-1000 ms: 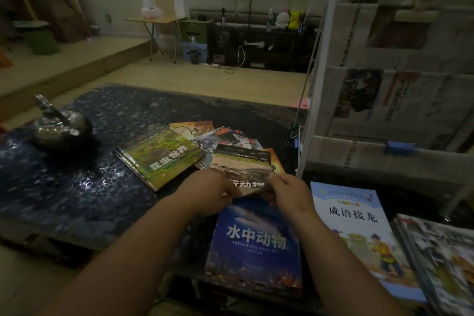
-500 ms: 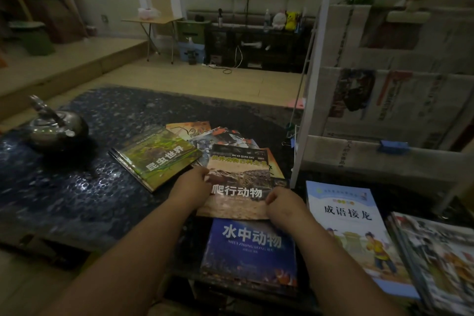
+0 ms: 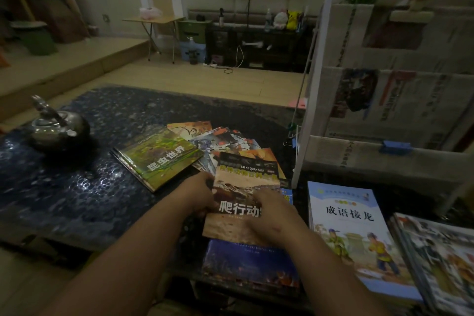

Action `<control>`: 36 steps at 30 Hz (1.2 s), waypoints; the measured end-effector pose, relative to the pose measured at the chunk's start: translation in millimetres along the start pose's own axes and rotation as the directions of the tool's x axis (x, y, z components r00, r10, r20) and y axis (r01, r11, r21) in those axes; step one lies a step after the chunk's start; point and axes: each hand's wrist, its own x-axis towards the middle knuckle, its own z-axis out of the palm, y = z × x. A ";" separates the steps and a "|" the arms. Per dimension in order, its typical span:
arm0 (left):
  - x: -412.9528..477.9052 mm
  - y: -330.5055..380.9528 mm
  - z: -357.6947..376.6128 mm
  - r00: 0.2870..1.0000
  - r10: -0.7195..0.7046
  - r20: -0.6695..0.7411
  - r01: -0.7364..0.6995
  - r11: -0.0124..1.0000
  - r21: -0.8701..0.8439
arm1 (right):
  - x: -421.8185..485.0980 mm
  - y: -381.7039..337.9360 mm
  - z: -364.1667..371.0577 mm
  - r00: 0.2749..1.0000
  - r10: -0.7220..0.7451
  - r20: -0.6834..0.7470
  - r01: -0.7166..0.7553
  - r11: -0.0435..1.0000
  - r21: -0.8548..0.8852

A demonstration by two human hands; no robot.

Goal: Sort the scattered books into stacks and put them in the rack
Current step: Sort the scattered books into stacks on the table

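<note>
Head view, near centre
L hand (image 3: 202,195): at left edge of brown reptile book (image 3: 243,182), fingers curled round that edge, gripping it.
R hand (image 3: 274,213): knuckles up on right half of same cover, hiding end of the title; pinching the edge or just pressing flat, can't tell.
Brown reptile book: lying on top of blue book (image 3: 246,261), shifted toward far side; the blue book's near strip shows below it, at table's near edge.

Head view, far + left
Fanned books (image 3: 223,141): loose overlapping pile just beyond brown book; its far edge lies over them.
Green insect book (image 3: 159,156): left of the pile, turned at an angle, a thin stack under it.
Kettle (image 3: 59,128): metal, far left, well apart from books.
Table (image 3: 77,187): dark, speckled, glossy top.

Head view, right
Pale blue book (image 3: 351,233): just right of R forearm, cover up, on a stack.
Blurred stack (image 3: 441,259): right of that, at frame edge.
Rack (image 3: 315,84): white tube frame, far right behind the stacks, tiers lined w/ newspaper (image 3: 400,100).
Blue clip (image 3: 395,147): on low tier's rim.
</note>
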 end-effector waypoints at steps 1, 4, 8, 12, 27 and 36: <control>-2.3 1.6 -1.5 1.000 0.000 0.022 -0.001 1.000 0.031 | -0.6 -0.3 1.1 1.000 -0.017 0.001 0.017 1.000 -0.001; -7.1 5.7 -3.1 0.996 -0.018 0.091 0.007 0.994 0.111 | -1.7 -0.3 2.7 1.000 -0.019 -0.009 0.019 0.999 -0.033; -12.2 7.9 -1.2 0.988 -0.040 0.149 0.025 0.995 0.101 | -0.6 0.6 1.4 0.999 0.028 -0.021 -0.031 0.989 -0.144; -14.3 8.6 5.6 0.998 0.031 0.048 -0.039 0.984 0.175 | 0.9 0.6 -2.0 0.995 0.091 0.030 -0.084 0.976 -0.199; -7.6 5.9 10.7 0.998 0.044 0.052 -0.050 0.992 0.114 | 0.8 3.0 -0.6 0.999 0.036 0.020 -0.032 0.983 -0.182; -5.5 5.5 12.0 0.998 0.060 0.036 -0.067 0.975 0.212 | 2.5 3.5 -0.4 0.997 0.070 0.018 -0.064 0.974 -0.219</control>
